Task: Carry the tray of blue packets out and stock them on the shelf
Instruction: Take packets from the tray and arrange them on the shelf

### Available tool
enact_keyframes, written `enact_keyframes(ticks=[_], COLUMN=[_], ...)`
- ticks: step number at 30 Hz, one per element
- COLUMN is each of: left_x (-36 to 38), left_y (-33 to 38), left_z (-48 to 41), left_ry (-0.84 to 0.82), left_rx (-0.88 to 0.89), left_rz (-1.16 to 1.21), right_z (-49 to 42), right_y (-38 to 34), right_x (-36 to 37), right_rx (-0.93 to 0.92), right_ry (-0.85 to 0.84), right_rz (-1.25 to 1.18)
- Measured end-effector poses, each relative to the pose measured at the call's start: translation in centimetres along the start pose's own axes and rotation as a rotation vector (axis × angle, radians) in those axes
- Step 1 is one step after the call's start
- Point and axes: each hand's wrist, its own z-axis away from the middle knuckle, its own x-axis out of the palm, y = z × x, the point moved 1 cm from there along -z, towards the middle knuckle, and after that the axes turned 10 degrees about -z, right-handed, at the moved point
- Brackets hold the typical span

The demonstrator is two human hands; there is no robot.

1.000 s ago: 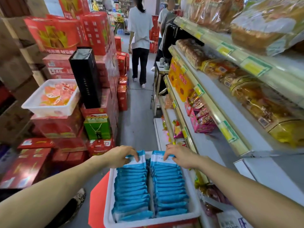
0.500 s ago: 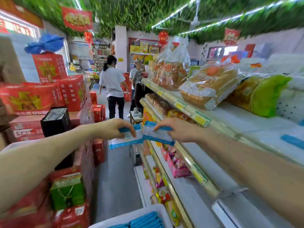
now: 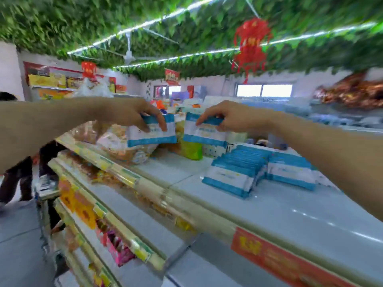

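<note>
Both packets now up over top shelf, higher than half second back. Left grip pinches blue packet by top edge, right grip pinches second packet likewise. Probably light, soft (slippery film?), so edge pinch works. Both hang upright, long axis sideways, faces toward me, near stocked row.

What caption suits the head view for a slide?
Left hand holds one blue packet, right hand a second packet, over the top shelf near stocked packets.

Glossy plastic blue packets on a smooth, shiny shelf.
</note>
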Motion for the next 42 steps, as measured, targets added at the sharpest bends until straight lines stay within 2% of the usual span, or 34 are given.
enact_keyframes(ticks=[6,10,16,22,25,28,34,42], left_x=[3.7,5.3,6.6,6.8,7.1,7.6,11.1,18.3], left_y=[7.8,11.6,13.6,14.9,16.6,19.5,26.0,26.6], left_z=[-10.0,-13.8,-16.8,-17.9,-18.7,-19.7,-22.0,-24.7], left_ry=[-0.033,-0.042,0.0,0.003,0.001,-0.003,-0.076,-0.197], left_rx=[0.172,0.276,0.367,0.411,0.455,0.535,0.706,0.77], left_rz=[-0.01,0.002,0.054,0.084,0.09,0.069,0.012,-0.19], right_z=[12.3,17.1,16.9,16.4,17.2,18.6,23.9,29.3], right_y=[10.7,15.4,17.6,18.2,17.8,17.7,17.2,16.4], right_x=[-4.4,-3.6,0.0,2.2,2.1,0.8,-2.8,-4.4], right_rx=[0.437,0.605,0.568,0.438,0.414,0.453,0.541,0.576], right_ry=[0.099,0.112,0.086,0.124,0.208,0.303,0.392,0.401], right_rz=[0.094,0.061,0.052,0.241,0.327,0.326,0.351,0.436])
